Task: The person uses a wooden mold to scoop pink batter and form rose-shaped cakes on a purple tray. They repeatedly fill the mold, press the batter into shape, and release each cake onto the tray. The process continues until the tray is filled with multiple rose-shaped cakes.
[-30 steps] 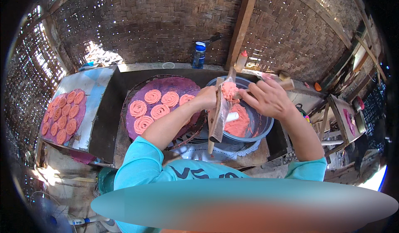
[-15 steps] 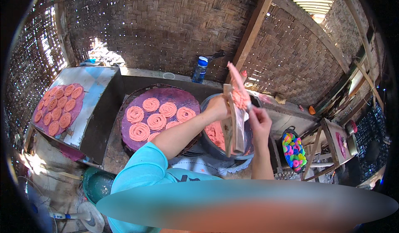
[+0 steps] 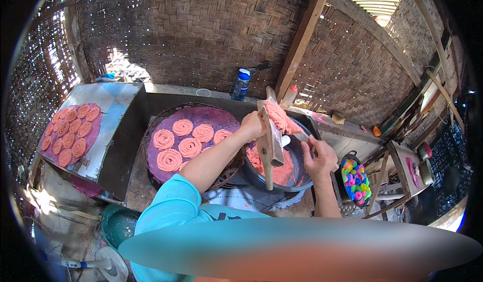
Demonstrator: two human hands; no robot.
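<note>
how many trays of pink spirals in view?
2: left tray on the side table; centre tray beside the bowl, partly under the forearm. More may be hidden.

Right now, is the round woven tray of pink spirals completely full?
No, the round woven tray holds only about seven pink dough spirals, with bare purple lining around them.

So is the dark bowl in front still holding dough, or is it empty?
Not empty. The dark bowl holds a mass of pink dough across its bottom, beneath the wooden press gripped by the left hand.
</note>
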